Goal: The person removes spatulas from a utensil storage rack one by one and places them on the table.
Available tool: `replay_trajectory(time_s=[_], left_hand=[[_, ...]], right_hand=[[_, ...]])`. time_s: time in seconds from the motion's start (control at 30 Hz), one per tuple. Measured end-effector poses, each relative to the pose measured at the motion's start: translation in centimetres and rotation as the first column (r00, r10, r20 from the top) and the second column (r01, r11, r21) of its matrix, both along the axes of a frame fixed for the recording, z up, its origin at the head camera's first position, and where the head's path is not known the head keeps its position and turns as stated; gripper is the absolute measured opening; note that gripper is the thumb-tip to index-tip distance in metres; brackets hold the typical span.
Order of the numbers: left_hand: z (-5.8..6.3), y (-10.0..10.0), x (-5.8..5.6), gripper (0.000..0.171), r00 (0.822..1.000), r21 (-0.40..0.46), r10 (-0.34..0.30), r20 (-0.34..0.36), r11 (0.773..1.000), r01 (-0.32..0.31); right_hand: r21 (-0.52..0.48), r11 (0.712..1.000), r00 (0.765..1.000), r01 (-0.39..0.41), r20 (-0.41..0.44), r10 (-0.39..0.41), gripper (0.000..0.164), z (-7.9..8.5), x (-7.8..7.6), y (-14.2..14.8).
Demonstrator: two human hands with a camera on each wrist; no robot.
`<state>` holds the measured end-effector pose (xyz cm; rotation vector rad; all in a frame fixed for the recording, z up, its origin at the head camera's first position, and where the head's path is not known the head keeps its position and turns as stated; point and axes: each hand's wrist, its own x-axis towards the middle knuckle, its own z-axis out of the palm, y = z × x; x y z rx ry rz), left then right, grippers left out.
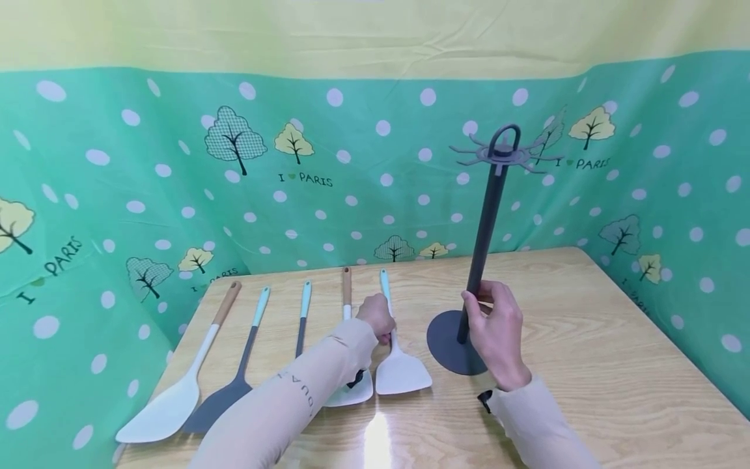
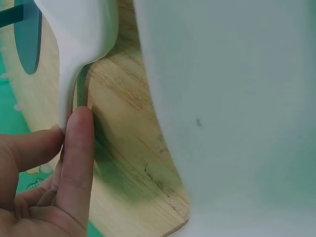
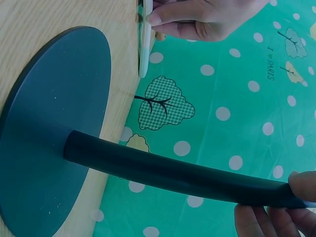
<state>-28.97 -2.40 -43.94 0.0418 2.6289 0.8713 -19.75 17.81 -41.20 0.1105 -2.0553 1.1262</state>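
Note:
My left hand [image 1: 375, 314] pinches the shaft of a white spatula [image 1: 403, 372] with a light blue handle, thumb on one side and fingers on the other. In the left wrist view, the spatula's neck [image 2: 69, 94] passes between thumb and fingertips. My right hand [image 1: 498, 326] holds the black post of a utensil stand [image 1: 485, 228] low down, with fingers and thumb around it. A round dark base [image 3: 54, 133] supports the post on the table, and a grey ring of hooks [image 1: 504, 155] with a loop crowns it. The spatula's head lies left of the base.
To the left lie a white turner [image 1: 166, 410] with a brown handle, a dark grey turner [image 1: 219, 407], a utensil with a light blue handle [image 1: 306, 299] partly under my sleeve, and a white spatula with a brown handle [image 1: 347, 286]. Patterned green cloth [image 1: 351, 163] encloses the wooden table [image 1: 615, 365].

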Motion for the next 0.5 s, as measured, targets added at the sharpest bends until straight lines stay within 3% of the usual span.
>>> replay_trajectory(time_s=[0.23,0.4,0.5], left_hand=[[0.8,-0.5,-0.1,0.017,0.998,-0.009,-0.033,-0.046,0.999,0.032],[2.8,-0.7,0.3,0.025,0.990,-0.011,-0.098,-0.104,0.995,0.097],[4.4,-0.9,0.9,0.036,0.979,-0.002,-0.157,-0.130,0.987,0.158]], right_hand=[[0.011,1.000,1.000,0.009,0.011,-0.009,0.019,0.5,-0.2,-0.1],[0.059,0.995,0.996,0.083,0.034,-0.086,0.030,1.5,0.3,0.1],[0.100,0.985,0.990,0.139,-0.008,-0.139,0.034,2.5,1.1,0.3]])
